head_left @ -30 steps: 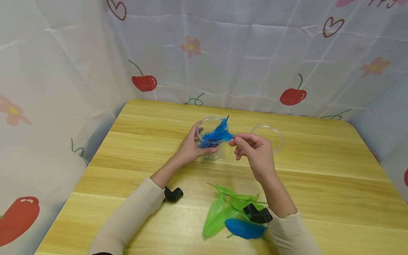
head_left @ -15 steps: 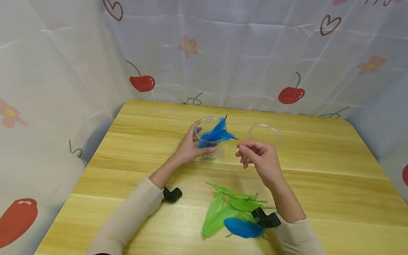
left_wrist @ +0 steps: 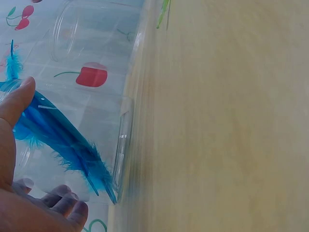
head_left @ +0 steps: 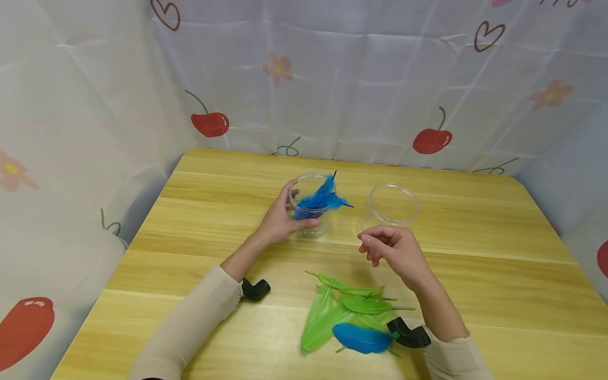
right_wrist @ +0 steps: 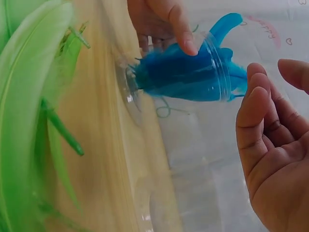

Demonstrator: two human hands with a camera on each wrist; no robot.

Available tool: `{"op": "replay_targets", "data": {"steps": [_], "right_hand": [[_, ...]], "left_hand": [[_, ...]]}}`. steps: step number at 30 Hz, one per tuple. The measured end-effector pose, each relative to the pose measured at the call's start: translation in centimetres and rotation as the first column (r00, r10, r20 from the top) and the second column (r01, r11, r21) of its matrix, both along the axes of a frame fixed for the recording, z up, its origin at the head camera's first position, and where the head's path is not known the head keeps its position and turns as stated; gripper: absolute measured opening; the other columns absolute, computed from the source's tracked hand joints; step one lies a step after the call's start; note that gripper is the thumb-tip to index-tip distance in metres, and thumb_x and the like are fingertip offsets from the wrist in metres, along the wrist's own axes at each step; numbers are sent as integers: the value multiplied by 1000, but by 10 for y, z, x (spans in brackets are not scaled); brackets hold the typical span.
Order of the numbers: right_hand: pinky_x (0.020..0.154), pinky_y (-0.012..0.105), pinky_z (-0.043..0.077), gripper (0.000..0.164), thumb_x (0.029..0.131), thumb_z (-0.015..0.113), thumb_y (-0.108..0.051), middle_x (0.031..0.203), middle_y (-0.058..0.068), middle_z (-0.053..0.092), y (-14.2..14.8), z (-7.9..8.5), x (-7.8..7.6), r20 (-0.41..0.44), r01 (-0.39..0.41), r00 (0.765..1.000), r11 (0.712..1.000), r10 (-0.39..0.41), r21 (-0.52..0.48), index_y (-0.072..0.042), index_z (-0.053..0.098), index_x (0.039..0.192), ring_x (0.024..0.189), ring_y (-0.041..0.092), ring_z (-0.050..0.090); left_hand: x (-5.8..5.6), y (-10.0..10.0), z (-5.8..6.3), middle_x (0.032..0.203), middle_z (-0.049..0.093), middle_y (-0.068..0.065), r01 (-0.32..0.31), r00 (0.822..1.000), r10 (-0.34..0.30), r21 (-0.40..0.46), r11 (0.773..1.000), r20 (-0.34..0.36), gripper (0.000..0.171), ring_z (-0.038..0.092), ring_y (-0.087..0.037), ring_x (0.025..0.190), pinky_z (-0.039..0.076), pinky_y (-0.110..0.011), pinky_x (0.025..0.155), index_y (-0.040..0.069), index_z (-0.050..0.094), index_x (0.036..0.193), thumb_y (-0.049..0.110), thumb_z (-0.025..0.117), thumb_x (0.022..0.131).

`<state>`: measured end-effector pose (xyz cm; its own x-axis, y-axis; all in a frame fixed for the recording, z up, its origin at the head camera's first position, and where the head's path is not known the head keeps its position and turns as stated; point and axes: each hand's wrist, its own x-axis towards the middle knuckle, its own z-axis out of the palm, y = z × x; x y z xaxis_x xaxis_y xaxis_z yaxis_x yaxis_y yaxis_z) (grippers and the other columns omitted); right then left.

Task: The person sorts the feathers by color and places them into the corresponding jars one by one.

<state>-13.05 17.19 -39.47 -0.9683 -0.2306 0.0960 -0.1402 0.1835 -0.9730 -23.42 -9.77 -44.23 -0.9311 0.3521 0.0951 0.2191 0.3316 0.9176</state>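
My left hand [head_left: 280,219] grips a clear plastic jar [head_left: 325,224] standing on the table, with the thumb on the near side. Several blue feathers [head_left: 319,200] fill the jar, and some quills poke out over its rim on the right. The right wrist view shows the feathers [right_wrist: 183,72] through the jar's wall. To the right of the jar, my right hand [head_left: 396,250] hovers over the table with loosely bent fingers. A gap shows between its thumb and fingers in the right wrist view, and nothing is held there.
A second clear container [head_left: 370,211] stands behind my right hand. Nearer to me lies a pile of green feathers [head_left: 328,322], with one blue feather [head_left: 362,338] on its near side. A printed curtain [head_left: 332,105] hangs behind the wooden table [head_left: 228,184].
My right hand has let go of the blue feather at the jar's rim and drawn back to the right and nearer. The left hand still holds the jar.
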Motion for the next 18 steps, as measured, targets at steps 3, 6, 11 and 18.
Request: {"op": "replay_targets", "data": {"steps": [3,6,11,18], "right_hand": [[55,29,55,22,99,61,-8,79,13,70,3,-2,3,16,3,1000,1000,-4,25,13,66,105,60,27,60],[55,29,54,23,99,60,-7,79,16,70,7,-4,5,24,5,1000,999,-5,35,14,65,105,60,27,60],[55,30,55,25,99,61,-7,80,16,70,13,-8,10,33,-12,999,998,10,54,18,63,104,61,29,60],[57,32,55,28,98,61,-10,84,19,69,20,-12,15,76,-38,997,996,33,75,17,61,104,63,30,61]], "left_hand": [[0,0,0,154,35,-17,-3,1000,3,-1,1000,2,104,39,-35,137,39,-50,107,28,15,157,33,84,80],[0,1,0,154,35,-17,-5,1000,5,-3,1000,0,103,39,-35,137,39,-50,107,28,15,157,33,84,80],[1,1,0,154,35,-16,-6,1000,6,-6,1000,0,103,39,-35,137,38,-50,107,28,15,157,34,84,80],[0,1,0,153,36,-16,-12,1000,12,-9,1000,5,104,39,-35,136,39,-50,107,28,15,157,36,84,80]]}}
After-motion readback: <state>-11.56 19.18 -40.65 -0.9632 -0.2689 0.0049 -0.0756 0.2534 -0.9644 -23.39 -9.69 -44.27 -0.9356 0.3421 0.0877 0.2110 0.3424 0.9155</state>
